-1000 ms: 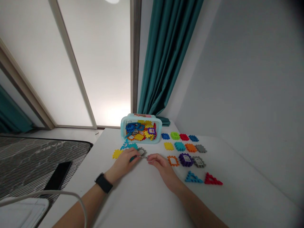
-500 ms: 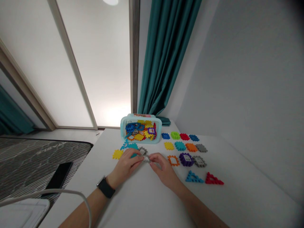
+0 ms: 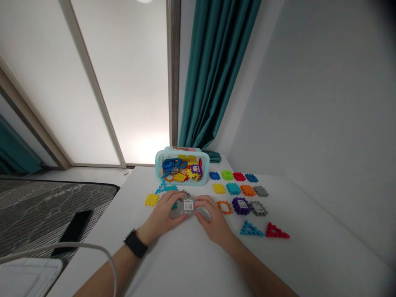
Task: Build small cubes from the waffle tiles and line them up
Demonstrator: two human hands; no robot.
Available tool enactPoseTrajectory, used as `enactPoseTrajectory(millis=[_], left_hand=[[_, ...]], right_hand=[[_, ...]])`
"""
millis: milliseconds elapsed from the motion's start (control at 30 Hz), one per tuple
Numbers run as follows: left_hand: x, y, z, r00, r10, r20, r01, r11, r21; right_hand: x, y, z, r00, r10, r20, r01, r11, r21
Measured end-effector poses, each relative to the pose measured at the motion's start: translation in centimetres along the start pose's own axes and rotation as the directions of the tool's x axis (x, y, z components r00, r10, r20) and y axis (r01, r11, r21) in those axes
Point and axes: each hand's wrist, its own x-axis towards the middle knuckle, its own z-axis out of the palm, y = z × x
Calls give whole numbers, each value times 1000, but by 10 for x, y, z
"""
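A grey window tile [image 3: 187, 205] is held upright between both hands above the white table [image 3: 192, 255]. My left hand [image 3: 162, 214], with a black watch on its wrist, grips the tile's left side. My right hand [image 3: 212, 216] pinches its right side. Behind them a light blue box [image 3: 182, 166] lies on its side, full of coloured interlocking tiles. A yellow tile [image 3: 151, 199] and teal pieces [image 3: 167, 188] lie loose left of my left hand.
Coloured tiles lie in rows to the right [image 3: 238, 189], with a blue triangle [image 3: 251, 229] and a red triangle [image 3: 276, 232] nearest. A black phone [image 3: 72, 232] rests on a striped mat at left. A teal curtain [image 3: 213, 74] hangs behind.
Both hands came together on the grey window tile, lifted it off the table and turned it upright facing me.
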Motion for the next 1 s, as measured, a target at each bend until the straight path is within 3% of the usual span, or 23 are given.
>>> enactPoseTrajectory(millis=[300,367,467,567,667,800,1000], left_hand=[[1,3,2,998,58,-22,-56,997,61],[2,4,1,995,79,-54,-74,993,91],[3,4,0,988,117,-98,-105,987,119],[3,3,-1,982,146,-116,-130,982,134],[2,4,-1,983,149,-106,-134,982,131],[2,6,-2,985,147,-95,-136,983,121],[2,8,-2,980,178,-91,-167,979,118]], right_hand=[[-4,2,1,998,-66,18,67,996,-55],[-4,0,2,1000,-18,3,18,1000,-8],[-3,-1,7,988,151,-43,-141,973,184],[-1,-4,9,943,331,9,-303,851,428],[1,-10,8,899,430,89,-407,739,537],[2,-18,8,864,489,121,-465,682,564],[2,-19,9,863,492,119,-463,673,576]])
